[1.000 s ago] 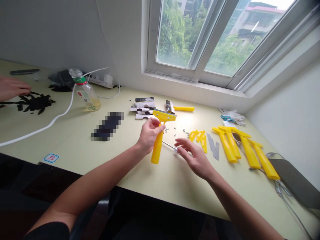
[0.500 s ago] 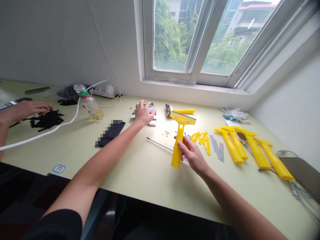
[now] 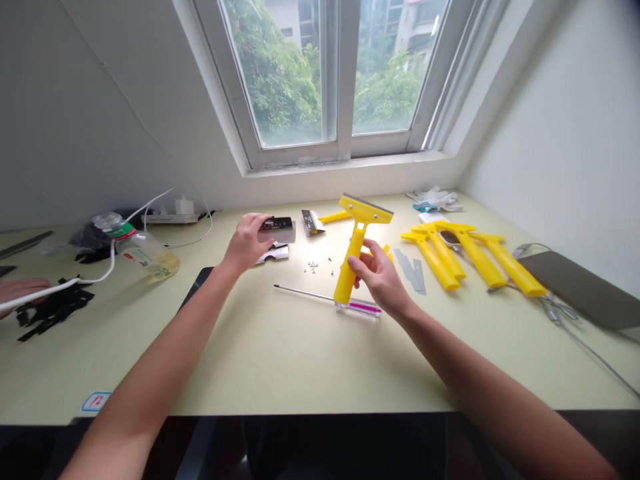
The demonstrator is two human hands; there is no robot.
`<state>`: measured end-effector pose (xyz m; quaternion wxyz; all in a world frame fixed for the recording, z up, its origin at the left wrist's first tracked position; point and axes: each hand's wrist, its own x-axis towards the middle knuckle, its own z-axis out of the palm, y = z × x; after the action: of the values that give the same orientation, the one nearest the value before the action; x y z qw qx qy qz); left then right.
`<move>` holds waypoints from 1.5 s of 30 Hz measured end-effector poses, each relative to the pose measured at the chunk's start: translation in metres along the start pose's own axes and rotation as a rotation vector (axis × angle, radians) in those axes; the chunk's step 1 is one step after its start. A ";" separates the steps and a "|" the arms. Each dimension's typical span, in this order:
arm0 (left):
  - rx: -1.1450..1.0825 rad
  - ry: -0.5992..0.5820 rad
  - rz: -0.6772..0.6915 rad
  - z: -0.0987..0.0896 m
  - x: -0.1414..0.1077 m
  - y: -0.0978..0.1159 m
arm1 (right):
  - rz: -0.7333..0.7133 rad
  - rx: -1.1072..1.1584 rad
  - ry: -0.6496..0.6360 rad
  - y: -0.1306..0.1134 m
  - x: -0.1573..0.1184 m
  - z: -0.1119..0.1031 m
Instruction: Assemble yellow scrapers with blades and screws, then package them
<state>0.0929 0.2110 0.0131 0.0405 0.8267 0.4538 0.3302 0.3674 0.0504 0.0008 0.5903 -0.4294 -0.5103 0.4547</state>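
Observation:
My right hand [image 3: 379, 273] is closed around the yellow handle of a scraper [image 3: 350, 267], held upright with its wide head up and two screws showing on it. My left hand [image 3: 247, 241] grips a small black box [image 3: 277, 227] at its left end. Just below that, a white box [image 3: 275, 253] lies partly covered by my fingers. Behind the held scraper lies a screwdriver [image 3: 305, 292] with a clear and purple handle. Several small nuts [image 3: 313, 267] are scattered between my hands. Small yellow pieces [image 3: 387, 252] are partly hidden behind my right hand.
Another scraper with a printed sleeve [image 3: 313, 223] lies near the window. On the right are grey blades [image 3: 411, 270], several yellow handles [image 3: 483, 263], gloves [image 3: 437, 199] and a dark flat device [image 3: 583, 287]. A bottle [image 3: 145, 253], white cable [image 3: 103, 273] and another person's hand [image 3: 20, 291] are leftward.
The view has swung right. My left hand has gone from resting over the boxes to gripping the black one. My right hand still holds the scraper, now tilted slightly more to the right.

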 end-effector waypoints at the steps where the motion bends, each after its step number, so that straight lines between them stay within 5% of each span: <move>1: -0.019 -0.010 0.100 0.000 -0.014 0.014 | -0.044 0.023 0.052 -0.004 0.002 -0.003; 4: -0.121 -0.004 0.558 0.009 -0.058 0.057 | -0.156 0.055 0.186 -0.014 0.006 -0.009; 6: -0.151 0.022 0.670 0.018 -0.079 0.079 | -0.182 0.039 0.218 -0.016 0.006 -0.010; 9: -0.161 0.055 0.706 0.026 -0.092 0.093 | -0.134 -0.017 0.187 -0.012 0.003 -0.008; 16: -0.102 0.165 0.667 0.019 -0.086 0.086 | -0.067 -0.150 0.129 -0.001 -0.002 -0.001; 19: -0.144 0.125 0.664 0.017 -0.087 0.090 | -0.004 -0.141 0.031 0.001 -0.005 0.006; 22: -0.324 -0.029 0.527 0.019 -0.091 0.097 | 0.065 -0.057 -0.047 0.002 -0.007 0.009; 25: -0.637 -0.163 0.211 0.022 -0.093 0.102 | 0.098 -0.002 -0.028 0.002 -0.005 0.007; 30: -0.971 -0.102 -0.282 0.028 -0.087 0.102 | 0.055 0.085 0.040 0.001 -0.003 0.005; 34: -0.936 -0.138 -0.377 0.027 -0.083 0.101 | -0.042 0.119 0.051 0.002 -0.004 0.010; 37: -0.981 -0.270 -0.479 0.021 -0.084 0.103 | -0.082 0.118 0.039 0.001 -0.006 0.013; 40: -1.181 -0.441 -0.567 0.015 -0.085 0.104 | -0.104 0.094 0.006 -0.001 -0.008 0.013; 45: -1.510 -0.465 -0.625 0.012 -0.083 0.100 | -0.205 -0.048 0.017 0.000 -0.008 0.009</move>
<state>0.1415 0.0904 -0.0018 0.7631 0.4612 0.2992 0.3397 0.3577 0.0433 0.0006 0.6275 -0.3929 -0.5573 0.3758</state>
